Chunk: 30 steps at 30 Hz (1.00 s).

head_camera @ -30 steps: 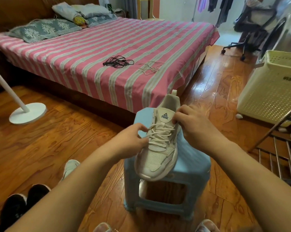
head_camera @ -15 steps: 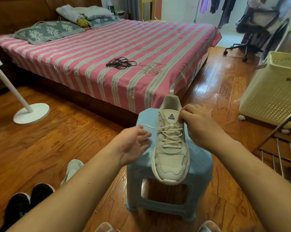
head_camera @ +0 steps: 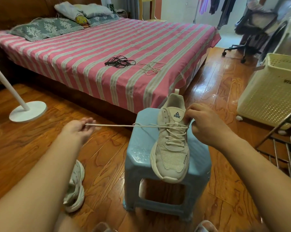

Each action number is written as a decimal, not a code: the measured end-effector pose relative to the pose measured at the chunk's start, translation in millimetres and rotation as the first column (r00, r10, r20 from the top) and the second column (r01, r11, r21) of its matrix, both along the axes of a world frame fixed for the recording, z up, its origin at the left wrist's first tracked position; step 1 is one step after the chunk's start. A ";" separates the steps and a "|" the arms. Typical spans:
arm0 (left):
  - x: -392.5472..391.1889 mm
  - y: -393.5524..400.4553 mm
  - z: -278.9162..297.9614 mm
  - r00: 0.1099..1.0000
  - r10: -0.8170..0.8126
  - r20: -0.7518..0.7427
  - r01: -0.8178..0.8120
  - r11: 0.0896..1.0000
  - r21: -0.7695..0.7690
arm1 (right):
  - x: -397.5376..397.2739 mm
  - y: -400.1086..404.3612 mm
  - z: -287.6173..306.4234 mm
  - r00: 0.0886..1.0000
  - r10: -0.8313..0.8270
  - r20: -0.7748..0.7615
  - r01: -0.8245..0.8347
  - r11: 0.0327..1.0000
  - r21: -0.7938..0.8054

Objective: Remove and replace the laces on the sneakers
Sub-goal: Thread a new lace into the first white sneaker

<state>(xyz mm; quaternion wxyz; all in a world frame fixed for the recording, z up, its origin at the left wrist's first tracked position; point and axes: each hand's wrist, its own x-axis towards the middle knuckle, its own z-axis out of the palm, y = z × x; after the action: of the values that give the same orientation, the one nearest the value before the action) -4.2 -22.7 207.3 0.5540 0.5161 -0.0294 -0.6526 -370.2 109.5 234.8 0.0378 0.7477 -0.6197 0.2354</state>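
A beige sneaker [head_camera: 170, 153] stands on a light blue plastic stool [head_camera: 138, 153], toe toward me. Its beige lace [head_camera: 118, 126] runs taut from the upper eyelets out to the left. My left hand [head_camera: 79, 129] pinches the lace's end well left of the stool. My right hand [head_camera: 203, 124] grips the shoe's right collar beside the tongue. A second pale sneaker [head_camera: 75, 186] lies on the floor under my left forearm. A black lace bundle [head_camera: 118, 62] and a loose beige lace [head_camera: 150, 67] lie on the striped bed.
The pink-striped bed [head_camera: 91, 52] stands right behind the stool. A white fan base [head_camera: 27, 111] is on the floor at left. A cream laundry basket [head_camera: 272, 91] and a metal rack [head_camera: 285, 148] stand at right. An office chair [head_camera: 252, 30] is at the back.
My left hand has drawn away to the left, pulling a length of lace out of the top eyelets until it is taut. My right hand stays on the shoe's collar.
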 end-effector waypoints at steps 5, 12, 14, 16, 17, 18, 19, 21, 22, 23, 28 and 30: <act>68.2 -6.6 -56.6 0.974 0.075 0.212 -0.127 0.962 0.243 | -10.3 -4.0 -0.7 0.998 0.000 0.062 0.004 0.998 -0.065; -20.7 22.0 -1.9 0.620 -0.466 0.632 0.522 0.846 0.112 | 1.4 -5.3 -1.3 0.998 -0.023 0.064 0.024 1.000 -0.013; -59.2 53.7 27.9 0.419 -0.634 0.650 0.759 0.638 0.133 | 1.0 -4.1 0.6 0.995 -0.046 0.093 0.044 0.999 0.030; -88.5 91.2 40.3 0.256 -0.855 0.451 0.914 0.365 0.175 | 1.4 -2.0 1.5 0.994 -0.055 0.099 0.050 0.997 0.056; -102.8 110.0 39.8 0.190 -0.917 0.349 0.945 0.268 0.189 | 2.4 -0.9 1.7 0.993 -0.062 0.098 0.055 0.996 0.067; -117.1 124.9 34.6 0.193 -0.947 0.257 0.952 0.245 0.184 | 3.8 0.3 2.1 0.993 -0.068 0.099 0.060 0.995 0.075; -131.6 135.5 26.7 0.285 -0.944 0.163 0.936 0.311 0.163 | 5.4 1.1 2.1 0.992 -0.074 0.102 0.066 0.995 0.080; -153.8 140.4 9.3 0.567 -0.823 -0.026 0.819 0.561 0.119 | 7.0 2.0 2.5 0.990 -0.088 0.110 0.079 0.993 0.086; -159.3 137.2 3.3 0.680 -0.728 -0.086 0.732 0.670 0.121 | 7.6 2.5 2.9 0.990 -0.091 0.110 0.082 0.993 0.088; -161.3 132.5 -0.5 0.746 -0.657 -0.105 0.666 0.735 0.130 | 7.9 2.9 2.9 0.989 -0.094 0.111 0.084 0.993 0.088; -171.6 146.7 -4.8 0.506 -0.675 0.537 0.792 0.610 0.021 | 7.6 3.8 4.7 0.987 -0.100 0.122 0.090 0.992 0.091; -178.0 154.8 -5.2 0.305 -0.521 0.798 0.876 0.482 -0.020 | 6.6 3.3 4.7 0.988 -0.090 0.124 0.079 0.993 0.088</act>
<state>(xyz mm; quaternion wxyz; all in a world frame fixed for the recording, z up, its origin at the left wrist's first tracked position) -182.1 132.1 202.0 0.2432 0.5032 -0.6186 -0.5522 -363.6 112.8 239.5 -0.0233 0.7050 -0.6613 0.2550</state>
